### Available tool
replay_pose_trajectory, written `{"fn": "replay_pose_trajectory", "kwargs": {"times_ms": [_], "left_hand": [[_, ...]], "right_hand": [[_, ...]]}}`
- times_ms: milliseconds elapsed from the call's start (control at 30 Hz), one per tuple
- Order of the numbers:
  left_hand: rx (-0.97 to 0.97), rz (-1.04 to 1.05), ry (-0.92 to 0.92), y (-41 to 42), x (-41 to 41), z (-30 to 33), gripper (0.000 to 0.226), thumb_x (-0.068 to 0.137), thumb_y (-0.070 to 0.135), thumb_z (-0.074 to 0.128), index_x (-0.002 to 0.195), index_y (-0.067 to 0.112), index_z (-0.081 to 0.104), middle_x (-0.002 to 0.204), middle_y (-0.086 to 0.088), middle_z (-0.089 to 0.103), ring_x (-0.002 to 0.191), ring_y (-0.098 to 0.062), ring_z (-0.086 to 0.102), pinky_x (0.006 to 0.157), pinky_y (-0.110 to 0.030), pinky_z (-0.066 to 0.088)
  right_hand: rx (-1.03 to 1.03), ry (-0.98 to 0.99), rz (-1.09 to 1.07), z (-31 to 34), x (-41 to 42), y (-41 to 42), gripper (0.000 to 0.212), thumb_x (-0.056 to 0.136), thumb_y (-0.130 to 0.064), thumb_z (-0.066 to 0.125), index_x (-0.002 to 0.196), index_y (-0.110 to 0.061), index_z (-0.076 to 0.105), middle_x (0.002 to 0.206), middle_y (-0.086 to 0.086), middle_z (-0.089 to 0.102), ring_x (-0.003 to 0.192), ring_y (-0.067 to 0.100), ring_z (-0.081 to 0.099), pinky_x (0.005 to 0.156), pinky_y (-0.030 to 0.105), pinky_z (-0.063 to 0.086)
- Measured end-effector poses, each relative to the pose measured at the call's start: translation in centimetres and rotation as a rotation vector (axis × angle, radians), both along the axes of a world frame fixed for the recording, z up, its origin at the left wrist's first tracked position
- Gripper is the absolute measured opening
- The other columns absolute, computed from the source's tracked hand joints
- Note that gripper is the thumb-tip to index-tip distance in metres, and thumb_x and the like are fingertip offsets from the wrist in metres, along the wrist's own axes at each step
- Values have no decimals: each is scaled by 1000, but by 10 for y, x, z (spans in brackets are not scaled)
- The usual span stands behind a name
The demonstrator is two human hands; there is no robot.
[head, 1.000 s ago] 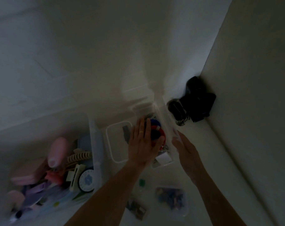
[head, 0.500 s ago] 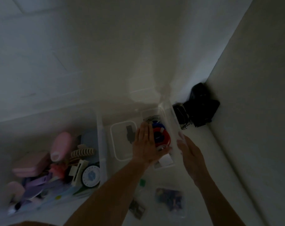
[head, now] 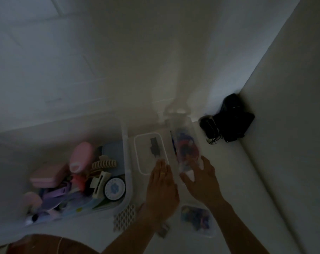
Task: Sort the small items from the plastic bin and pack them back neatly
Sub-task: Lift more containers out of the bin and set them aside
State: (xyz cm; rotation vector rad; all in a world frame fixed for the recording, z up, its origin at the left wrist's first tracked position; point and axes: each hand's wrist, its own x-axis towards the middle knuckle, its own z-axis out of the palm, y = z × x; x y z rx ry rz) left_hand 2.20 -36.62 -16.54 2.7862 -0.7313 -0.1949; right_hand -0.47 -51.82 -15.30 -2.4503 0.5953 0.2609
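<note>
The scene is dim and partly blurred. On the white floor, near the corner where two walls meet, a small clear box full of red and blue items stands tilted on its side. The right hand holds its near end, thumb curled under it and fingers spread along its right side. The left hand lies just left of the box with fingers straight and together, a ring on one finger, grasping nothing; whether it touches the box I cannot tell. Beside its fingertips lies a clear lid with a dark small piece on it. The big plastic bin sits to the left, crowded with a pink case, a beige hair claw and a round dial-like disc. A clear pouch of coloured bits lies between the forearms. A black bag rests in the corner.
</note>
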Motion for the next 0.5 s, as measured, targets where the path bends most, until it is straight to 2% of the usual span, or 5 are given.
{"fn": "replay_pose_trajectory", "kwargs": {"times_ms": [100,200,267,400,500], "left_hand": [[-151,-44,-104,39,-8,45,46,93,26,49,133,4,58,138,-15,57,125,-31,57,106,-42,46],[-244,-50,-318,96,0,105,36,85,12,60,120,11,66,122,-7,65,108,-27,60,97,-38,45],[-229,21,-394,145,10,132,27,86,10,60,112,14,68,112,-5,66,101,-26,59,91,-41,45],[-30,251,-451,254,41,118,20,90,23,55,106,15,64,105,-7,67,93,-27,64,79,-40,55],[133,450,-262,326,68,85,36,89,37,55,115,16,65,115,-10,65,96,-34,64,72,-38,53]], "right_hand": [[-86,63,85,23,6,17,79,75,-69,42,143,-30,37,147,22,40,137,44,33,112,53,33],[-122,-288,27,65,20,42,56,74,-23,72,127,-11,56,119,23,62,107,45,62,90,48,51],[-167,-464,41,92,31,72,44,82,-29,63,122,-14,59,119,18,63,108,41,61,94,45,50],[121,-449,142,129,55,167,24,88,-23,69,112,-21,66,110,3,63,96,22,62,84,32,48],[259,-267,290,128,85,235,20,91,-29,67,111,-24,66,105,-3,67,96,20,63,81,28,51]]}}
